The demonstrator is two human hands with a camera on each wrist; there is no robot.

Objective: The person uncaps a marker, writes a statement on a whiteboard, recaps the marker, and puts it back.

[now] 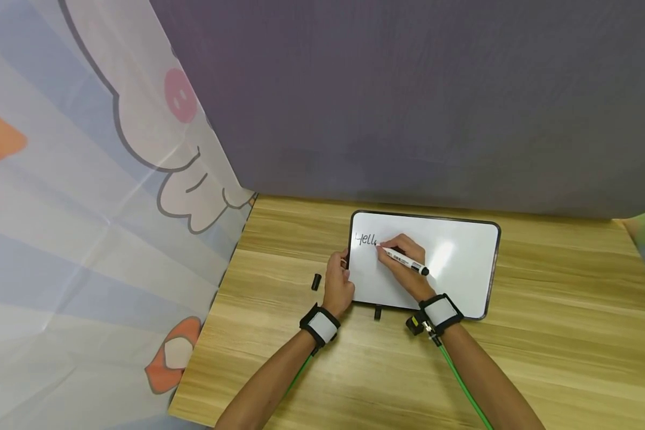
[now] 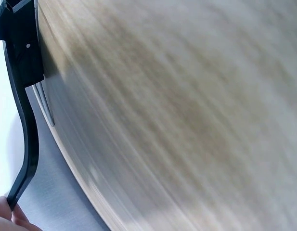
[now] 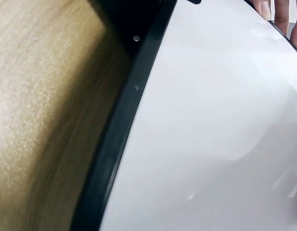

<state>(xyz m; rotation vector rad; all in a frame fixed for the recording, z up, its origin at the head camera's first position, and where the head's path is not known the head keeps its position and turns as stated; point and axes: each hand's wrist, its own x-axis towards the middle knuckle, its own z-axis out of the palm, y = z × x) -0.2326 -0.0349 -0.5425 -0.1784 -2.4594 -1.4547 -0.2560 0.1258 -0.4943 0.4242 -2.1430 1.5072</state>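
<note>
A small whiteboard [image 1: 451, 269] with a black frame stands on the wooden table, with handwriting that reads about "Hello" [image 1: 365, 239] near its upper left. My right hand [image 1: 410, 279] pinches a white marker [image 1: 403, 259], its tip at the last letter. The marker's black end points down to the right. At the board's left edge, my left hand [image 1: 337, 288] grips the frame. The left wrist view shows the black frame edge [image 2: 29, 139] with fingertips [image 2: 12, 222] on it. In the right wrist view, the left fingers [image 3: 281, 12] show over the far edge; the marker is out of sight.
A black marker cap [image 1: 316, 282] lies on the table [image 1: 269, 286] left of the left hand. Below the board's lower edge a small black tab [image 1: 377, 312] sticks out. A dark grey panel [image 1: 408, 107] rises behind the table, and a printed cloth [image 1: 102, 239] hangs at the left.
</note>
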